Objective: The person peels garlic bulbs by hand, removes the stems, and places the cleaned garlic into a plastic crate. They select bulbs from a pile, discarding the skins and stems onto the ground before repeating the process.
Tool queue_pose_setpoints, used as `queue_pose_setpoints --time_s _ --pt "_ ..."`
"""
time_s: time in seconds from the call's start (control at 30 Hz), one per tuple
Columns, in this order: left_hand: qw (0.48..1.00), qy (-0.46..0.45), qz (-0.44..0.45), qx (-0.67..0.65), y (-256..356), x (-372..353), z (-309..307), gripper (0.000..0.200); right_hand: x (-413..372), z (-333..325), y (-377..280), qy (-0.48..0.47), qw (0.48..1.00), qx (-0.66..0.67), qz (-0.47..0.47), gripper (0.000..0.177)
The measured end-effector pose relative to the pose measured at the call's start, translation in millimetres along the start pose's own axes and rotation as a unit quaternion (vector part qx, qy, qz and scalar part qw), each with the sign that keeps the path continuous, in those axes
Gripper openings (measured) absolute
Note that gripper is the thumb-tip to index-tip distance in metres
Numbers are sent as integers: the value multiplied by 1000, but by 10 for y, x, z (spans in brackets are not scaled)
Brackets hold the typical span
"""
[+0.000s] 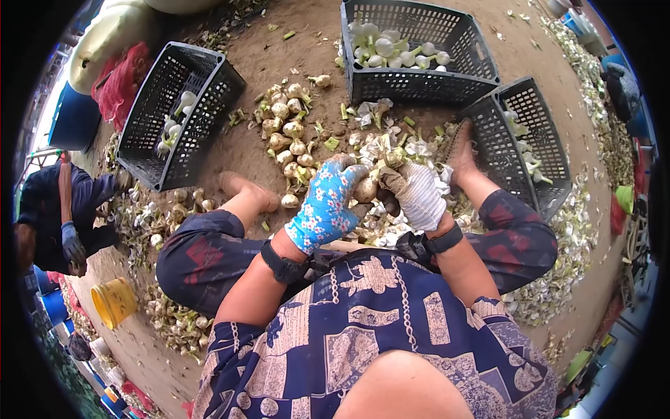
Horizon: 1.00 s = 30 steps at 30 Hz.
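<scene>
My left hand point(326, 202), in a blue floral glove, is closed around a garlic bulb point(365, 190) in front of my lap. Against the other side of that bulb, my right hand point(419, 197) curls its fingers; its pale knitted glove is dirty at the fingertips. What lies under those fingers is partly hidden. Just beyond both hands is a heap of loose garlic skins point(421, 148). Unpeeled garlic bulbs point(293, 130) are piled on the ground ahead of my left hand.
Black plastic crates, one at the left point(143, 129), one ahead point(426, 87) and one at the right point(551, 140), contain pale cleaned bulbs. My bare feet flank the piles. At the left are another person point(66, 202), a yellow bucket point(114, 302) and a red net bag point(122, 84).
</scene>
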State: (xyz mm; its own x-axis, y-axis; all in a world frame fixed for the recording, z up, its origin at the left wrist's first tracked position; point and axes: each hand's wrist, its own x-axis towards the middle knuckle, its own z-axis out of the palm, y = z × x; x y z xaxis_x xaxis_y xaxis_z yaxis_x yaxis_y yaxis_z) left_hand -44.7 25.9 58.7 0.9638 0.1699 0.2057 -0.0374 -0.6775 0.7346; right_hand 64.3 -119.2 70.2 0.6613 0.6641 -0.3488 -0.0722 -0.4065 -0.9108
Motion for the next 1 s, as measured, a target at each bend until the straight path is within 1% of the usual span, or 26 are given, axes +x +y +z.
queue_pose_setpoints --time_s 0.07,0.1,0.13,0.2,0.23,0.27,0.3,0.33,0.37,0.4,0.47,0.5,0.53,0.6,0.63,0.67,0.7,0.73,0.77,0.8,0.83,0.87,0.9,0.93,1.0 --pt "1000 5 0 -27 -34 24 2 51 -25 -11 -10 -16 996 67 64 16" --pt "999 17 15 -35 -53 31 9 50 -47 -23 -62 -14 1000 10 15 16" --pt "999 14 15 -35 -64 32 -6 50 -64 -43 -53 -13 1000 12 17 16" --pt "977 -59 -39 -201 -48 73 -84 48 -79 -122 -46 -49 982 168 64 21" --pt "817 -124 -225 -516 30 82 -132 49 -126 -156 -49 -69 963 251 63 24" --pt "752 -150 -239 -595 -76 52 -69 51 -162 -188 -53 -69 963 252 62 24" --pt "660 -151 -232 -699 -78 28 -14 55 -193 -219 -55 -110 931 344 60 23" --pt "555 -150 -221 -787 -52 7 33 59 -210 -240 -56 -148 887 433 56 22" --pt "601 -136 -216 -758 -20 11 76 62 -181 -212 36 -122 849 510 70 23" --pt "603 -141 -216 -755 -7 52 98 62 -162 -225 102 -120 848 513 65 23" --pt "698 -94 -210 -678 6 104 159 74 -150 -280 192 -77 909 405 55 24" --pt "808 -81 -211 -545 66 132 124 69 -183 -281 199 -61 915 391 76 26" --pt "943 -32 -149 -296 17 141 181 56 -215 -271 190 -59 915 393 77 26" --pt "939 -36 -145 -311 32 160 200 52 -266 -253 130 -95 887 448 58 24" --pt "830 -99 -195 -512 -10 168 183 53 -263 -266 117 -145 800 574 101 29" --pt "673 -155 -235 -684 -74 175 175 54 -264 -290 180 -182 742 629 143 31" --pt "626 -162 -219 -730 -80 202 185 59 -289 -262 204 -209 708 664 122 34" --pt "666 -136 -232 -696 -75 186 160 64 -318 -232 224 -235 671 696 100 37" --pt "691 -135 -219 -676 -73 192 123 62 -316 -231 247 -231 657 706 129 36" --pt "714 -135 -206 -655 -72 207 81 60 -307 -218 221 -230 656 708 128 36" --pt "714 -137 -208 -655 -67 209 53 60 -299 -205 176 -207 687 684 133 32" --pt "842 -109 -136 -511 -60 204 35 55 -290 -201 156 -182 718 657 140 28" --pt "934 -75 -58 -345 -38 202 11 50 -257 -192 182 -165 769 596 163 27" --pt "992 5 -13 -127 82 230 -4 36 -266 -188 177 -165 770 594 166 27" --pt "983 47 -107 -140 18 180 15 27 -301 -169 27 -138 851 494 112 22"
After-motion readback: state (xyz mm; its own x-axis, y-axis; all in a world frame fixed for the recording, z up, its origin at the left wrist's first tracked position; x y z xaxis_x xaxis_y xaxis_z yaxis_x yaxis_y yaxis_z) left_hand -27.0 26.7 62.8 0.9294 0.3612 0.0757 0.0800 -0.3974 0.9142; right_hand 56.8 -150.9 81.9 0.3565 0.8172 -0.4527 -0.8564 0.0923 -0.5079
